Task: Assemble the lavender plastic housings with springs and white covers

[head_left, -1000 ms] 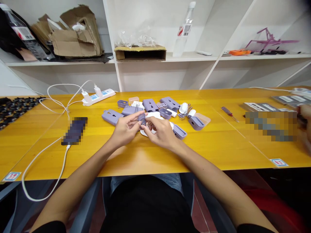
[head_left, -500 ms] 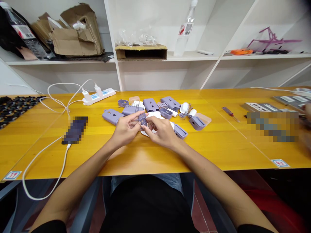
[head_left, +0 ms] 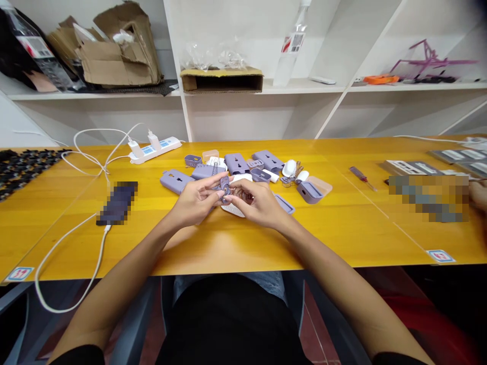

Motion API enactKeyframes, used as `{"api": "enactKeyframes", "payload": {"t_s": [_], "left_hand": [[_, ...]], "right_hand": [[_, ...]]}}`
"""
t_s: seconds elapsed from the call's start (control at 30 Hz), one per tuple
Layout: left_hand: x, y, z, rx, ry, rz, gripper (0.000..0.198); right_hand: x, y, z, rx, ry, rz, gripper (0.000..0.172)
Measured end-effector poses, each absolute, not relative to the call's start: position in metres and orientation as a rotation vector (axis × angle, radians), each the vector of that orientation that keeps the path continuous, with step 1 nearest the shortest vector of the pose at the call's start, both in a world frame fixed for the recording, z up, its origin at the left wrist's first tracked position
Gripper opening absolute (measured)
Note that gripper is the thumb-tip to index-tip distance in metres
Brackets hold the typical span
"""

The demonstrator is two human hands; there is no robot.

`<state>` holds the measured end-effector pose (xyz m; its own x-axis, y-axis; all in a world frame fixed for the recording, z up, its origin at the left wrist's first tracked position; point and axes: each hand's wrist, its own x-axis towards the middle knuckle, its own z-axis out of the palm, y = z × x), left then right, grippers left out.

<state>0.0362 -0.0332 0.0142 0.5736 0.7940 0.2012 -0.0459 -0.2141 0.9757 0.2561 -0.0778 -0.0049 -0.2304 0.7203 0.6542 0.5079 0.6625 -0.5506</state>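
Head view: I have both bare hands together over the yellow table [head_left: 327, 233], in front of the heap of parts. My left hand [head_left: 196, 201] is clamped on a small purple plastic part [head_left: 225, 182], thumb against fingers; my right hand [head_left: 262, 204] pinches the same part from the other side. My fingers hide much of it.

Beyond my hands I count three purple housings with slotted faces: one at the left [head_left: 177, 181], one in the middle [head_left: 236, 163] and one behind [head_left: 269, 160]. Among the purple open cups, one [head_left: 310, 191] overlaps a peach translucent tray [head_left: 322, 186], one of two such trays. A tangle of springs [head_left: 297, 172] lies beside two rounded white pieces, the larger [head_left: 289, 168] behind the smaller [head_left: 303, 176].

The white power strip [head_left: 155, 151] carries two plugs. On the shelf, a torn cardboard box [head_left: 117, 61] holds crumpled white plastic, and clear plastic bags [head_left: 216, 61] sit on a flat cardboard box [head_left: 228, 73]. Two bottles stand up there, left [head_left: 36, 46] and right [head_left: 292, 43]. Another person's hand [head_left: 478, 194] shows at the right edge.
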Motion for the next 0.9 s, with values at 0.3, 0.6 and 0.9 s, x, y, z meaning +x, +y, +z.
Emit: {"api": "enactKeyframes", "payload": {"t_s": [0.3,0.6,0.9], "left_hand": [[0.0374,-0.0330,0.0132,1.732,0.580,0.922,0.068],[0.0370,-0.0310,0.0116,1.750,0.567,0.903,0.067],[0.0376,-0.0314,0.0131,1.748,0.579,0.916,0.065]], "right_hand": [[0.2619,-0.0772,-0.0043,-0.963,-1.965,0.255,0.014],[0.2646,-0.0762,-0.0049,-0.948,-1.975,0.199,0.019],[0.2625,-0.0760,-0.0055,-0.962,-1.959,0.215,0.017]]}}
